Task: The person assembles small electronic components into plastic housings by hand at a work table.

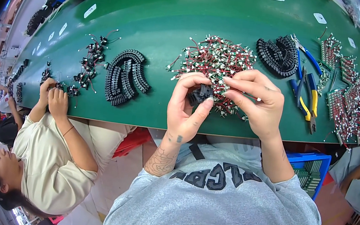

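Note:
My left hand (183,113) is closed around a black plastic housing (200,94), gripped between thumb and fingers above the table's near edge. Just to its right, my right hand (260,106) pinches a small wired circuit board (225,86) between thumb and forefinger; most of it hides behind the fingertips. A white connector (259,99) on a thin lead shows by the palm. Beneath and beyond both hands spreads a heap of small boards with red and black wires (217,56), white plugs among them.
Curved rows of black housings lie left (123,77) and right (278,56) of the heap. Pliers with yellow-blue handles (311,95) and blue-handled cutters (308,54) lie at right, near wired board panels (349,103). A co-worker (46,163) sits at left beside wired black parts (92,62). A blue crate (313,169) stands below the edge.

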A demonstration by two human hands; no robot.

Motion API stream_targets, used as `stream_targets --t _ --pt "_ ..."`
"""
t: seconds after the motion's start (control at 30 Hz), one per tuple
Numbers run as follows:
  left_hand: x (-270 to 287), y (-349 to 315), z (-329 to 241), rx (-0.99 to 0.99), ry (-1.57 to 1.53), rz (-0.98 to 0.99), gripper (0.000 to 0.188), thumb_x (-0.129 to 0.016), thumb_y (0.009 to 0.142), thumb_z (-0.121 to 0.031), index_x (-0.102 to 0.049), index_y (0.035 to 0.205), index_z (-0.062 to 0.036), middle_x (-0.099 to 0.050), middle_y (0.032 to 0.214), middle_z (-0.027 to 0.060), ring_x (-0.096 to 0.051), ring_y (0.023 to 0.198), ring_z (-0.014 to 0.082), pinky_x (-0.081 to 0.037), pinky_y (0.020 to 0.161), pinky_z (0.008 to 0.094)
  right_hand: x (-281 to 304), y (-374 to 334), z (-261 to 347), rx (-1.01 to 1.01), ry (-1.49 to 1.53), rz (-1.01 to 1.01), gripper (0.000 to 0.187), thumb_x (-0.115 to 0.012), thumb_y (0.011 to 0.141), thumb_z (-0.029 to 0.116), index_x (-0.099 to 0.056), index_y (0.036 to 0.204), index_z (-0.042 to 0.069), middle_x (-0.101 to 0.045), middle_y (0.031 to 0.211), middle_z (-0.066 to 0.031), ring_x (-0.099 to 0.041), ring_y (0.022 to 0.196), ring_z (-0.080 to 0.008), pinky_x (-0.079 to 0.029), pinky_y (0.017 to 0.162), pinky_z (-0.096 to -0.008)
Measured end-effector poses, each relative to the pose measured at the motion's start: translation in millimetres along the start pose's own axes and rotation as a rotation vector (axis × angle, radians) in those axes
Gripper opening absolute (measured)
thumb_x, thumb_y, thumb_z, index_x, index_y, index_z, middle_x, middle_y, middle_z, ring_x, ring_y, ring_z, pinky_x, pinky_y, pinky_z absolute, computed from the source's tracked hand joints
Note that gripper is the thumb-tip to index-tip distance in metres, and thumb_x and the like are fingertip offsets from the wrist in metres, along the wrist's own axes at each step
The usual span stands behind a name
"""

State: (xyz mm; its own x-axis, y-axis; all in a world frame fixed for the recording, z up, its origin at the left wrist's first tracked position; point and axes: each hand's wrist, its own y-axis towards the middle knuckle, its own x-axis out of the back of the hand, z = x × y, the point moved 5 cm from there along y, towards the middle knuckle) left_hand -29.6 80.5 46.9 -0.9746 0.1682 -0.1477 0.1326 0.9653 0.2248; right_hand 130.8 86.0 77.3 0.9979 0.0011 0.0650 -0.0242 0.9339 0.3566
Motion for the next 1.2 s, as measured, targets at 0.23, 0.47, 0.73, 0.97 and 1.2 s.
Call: stream_targets --t 0.23,0.47,0.73,0.97,1.2 --pt "3 -19 -22 -0.148 0.084 -0.003 0.038 -0.06 0.078 0.0 -0.054 0.115 -0.001 -0.05 0.117 0.0124 -0.049 0.105 0.0228 -0.039 0.094 0.0325 -9 -21 24 0.033 -0.001 0.014 0.025 -0.072 0.072 -0.006 -0.074 0.095 0.004 -0.065 0.089 -0.0061 -0.053 0.065 -0.0083 -0.041 0.055 -0.0175" --pt "2 -52 -50 -0.239 0.153 -0.02 0.038 -0.063 0.077 0.0 -0.055 0.114 -0.0009 -0.055 0.114 0.0119 -0.051 0.105 0.0231 -0.041 0.093 0.0332 -18 -47 54 -0.037 0.011 0.046 0.024 -0.072 0.071 -0.007 -0.074 0.094 0.002 -0.068 0.092 -0.0096 -0.053 0.067 -0.0099 -0.04 0.056 -0.0182" --pt "-8 -72 -60 -0.273 0.164 -0.046 0.04 -0.065 0.074 0.002 -0.057 0.114 -0.0015 -0.06 0.111 0.0117 -0.055 0.101 0.0232 -0.045 0.09 0.0332 -14 -70 70 -0.155 0.106 -0.052 0.015 -0.073 0.073 -0.002 -0.073 0.088 0.0 -0.069 0.079 -0.0063 -0.057 0.064 -0.0078 -0.044 0.058 -0.017" --pt "-16 -73 -61 -0.349 0.38 -0.011 0.041 -0.066 0.073 0.005 -0.058 0.113 0.0006 -0.058 0.111 0.0127 -0.055 0.101 0.0225 -0.045 0.091 0.0327 -11 -71 54 -0.254 0.157 -0.078 0.007 -0.072 0.075 -0.001 -0.071 0.082 -0.001 -0.069 0.073 -0.0051 -0.057 0.061 -0.0076 -0.046 0.058 -0.0183" --pt "-16 -60 -54 -0.393 0.416 -0.042 0.043 -0.068 0.068 0.007 -0.061 0.11 0.0015 -0.063 0.108 0.0137 -0.059 0.098 0.0235 -0.049 0.087 0.0329 -4 -60 43 -0.267 0.129 -0.029 0.006 -0.071 0.076 -0.002 -0.069 0.081 -0.003 -0.066 0.071 -0.0062 -0.057 0.06 -0.009 -0.046 0.057 -0.0187"
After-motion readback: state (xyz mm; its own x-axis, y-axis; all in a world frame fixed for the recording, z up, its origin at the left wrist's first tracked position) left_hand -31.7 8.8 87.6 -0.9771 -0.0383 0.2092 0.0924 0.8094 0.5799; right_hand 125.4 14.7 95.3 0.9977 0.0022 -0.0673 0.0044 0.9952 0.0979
